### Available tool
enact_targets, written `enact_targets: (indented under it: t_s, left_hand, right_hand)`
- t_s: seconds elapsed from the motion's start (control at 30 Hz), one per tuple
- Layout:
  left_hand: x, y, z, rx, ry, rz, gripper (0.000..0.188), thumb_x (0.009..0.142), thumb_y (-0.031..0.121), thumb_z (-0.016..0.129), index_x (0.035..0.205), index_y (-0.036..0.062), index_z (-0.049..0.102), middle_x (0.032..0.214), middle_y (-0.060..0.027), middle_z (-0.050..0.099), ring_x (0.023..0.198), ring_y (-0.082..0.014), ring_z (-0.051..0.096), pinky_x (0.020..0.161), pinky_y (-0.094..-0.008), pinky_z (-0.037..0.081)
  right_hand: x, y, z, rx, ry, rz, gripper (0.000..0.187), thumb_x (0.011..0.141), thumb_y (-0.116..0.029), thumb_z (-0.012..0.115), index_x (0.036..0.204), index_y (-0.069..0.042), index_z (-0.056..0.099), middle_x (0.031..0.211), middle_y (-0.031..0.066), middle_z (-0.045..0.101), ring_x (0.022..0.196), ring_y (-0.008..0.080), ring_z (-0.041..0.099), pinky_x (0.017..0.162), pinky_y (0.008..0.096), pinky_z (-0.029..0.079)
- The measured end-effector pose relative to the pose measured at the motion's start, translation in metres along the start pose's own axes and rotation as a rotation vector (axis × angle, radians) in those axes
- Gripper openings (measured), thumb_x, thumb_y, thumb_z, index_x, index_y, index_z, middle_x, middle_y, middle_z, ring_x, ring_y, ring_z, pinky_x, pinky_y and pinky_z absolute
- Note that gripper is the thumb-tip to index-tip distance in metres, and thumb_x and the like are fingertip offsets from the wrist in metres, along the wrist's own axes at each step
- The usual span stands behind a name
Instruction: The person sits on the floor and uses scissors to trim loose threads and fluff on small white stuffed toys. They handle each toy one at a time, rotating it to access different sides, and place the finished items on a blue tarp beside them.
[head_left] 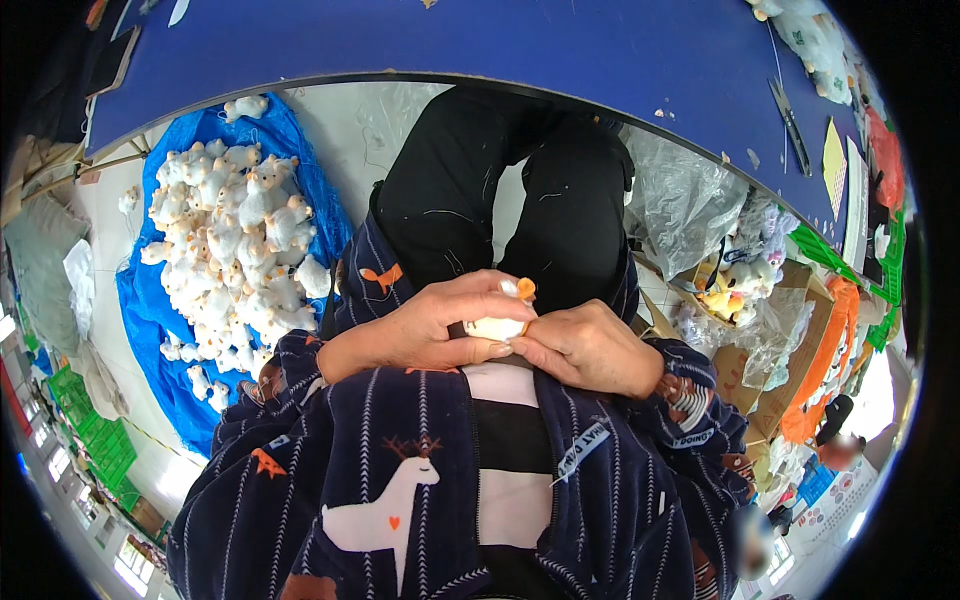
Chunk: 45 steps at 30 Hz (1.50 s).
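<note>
Above my lap, a small white plush toy (pixel 495 327) with orange bits sits in my left hand (pixel 425 318), whose fingers and thumb are wrapped around it. From the right, my right hand (pixel 598 345) meets it, thumb and curled fingers pinched at the toy's orange edge. Whether something thin, such as a needle or thread, is also between those fingertips cannot be made out. Much of the toy is covered by both hands. On the floor to the left lies a large heap of similar white plush toys (pixel 235 220) on a blue tarp (pixel 165 385).
A blue table (pixel 450 45) spans the far side, its edge just beyond my knees. Thread snips (pixel 790 125) and a yellow card (pixel 834 165) lie at its right. On the right stand clear plastic bags (pixel 685 195) and a cardboard box (pixel 790 365); a green crate (pixel 95 430) is far left.
</note>
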<state>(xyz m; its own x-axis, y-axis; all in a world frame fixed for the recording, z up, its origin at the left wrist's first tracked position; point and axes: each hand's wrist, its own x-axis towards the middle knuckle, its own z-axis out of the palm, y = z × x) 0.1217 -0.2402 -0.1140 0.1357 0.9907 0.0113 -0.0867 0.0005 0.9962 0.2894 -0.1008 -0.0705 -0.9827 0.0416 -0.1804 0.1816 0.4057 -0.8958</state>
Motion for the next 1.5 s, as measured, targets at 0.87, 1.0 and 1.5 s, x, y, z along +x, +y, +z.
enact_targets:
  t_s: [0.87,1.0,1.5]
  left_hand:
    - [-0.002,0.001,0.001,-0.004,-0.037,0.012,0.045,0.075,0.008,0.072,0.117,0.0072,0.058,0.122,-0.0184,0.051,0.11,-0.0292,0.053,0.089,-0.0344,0.044]
    - [-0.002,0.001,0.0,-0.004,-0.075,0.009,0.045,0.075,0.008,0.072,0.119,0.0075,0.058,0.123,-0.0183,0.05,0.11,-0.029,0.053,0.089,-0.0349,0.044]
    - [-0.002,0.001,0.002,-0.035,-0.091,0.005,0.045,0.079,0.008,0.069,0.122,0.0106,0.057,0.12,-0.0164,0.05,0.108,-0.0277,0.052,0.088,-0.0335,0.044]
  right_hand:
    - [-0.001,-0.021,-0.011,-0.148,-0.078,0.059,0.028,0.087,-0.023,0.058,0.069,-0.002,0.061,0.061,0.0138,0.059,0.052,0.0282,0.059,0.051,0.0347,0.047]
    - [0.001,-0.012,-0.013,-0.128,-0.126,-0.002,0.028,0.087,-0.023,0.058,0.069,-0.002,0.063,0.06,0.0136,0.059,0.052,0.0273,0.059,0.051,0.034,0.048]
    - [0.004,0.01,-0.009,0.131,-0.181,-0.056,0.021,0.087,-0.017,0.06,0.073,-0.002,0.065,0.06,0.0127,0.06,0.051,0.0247,0.059,0.049,0.0308,0.046]
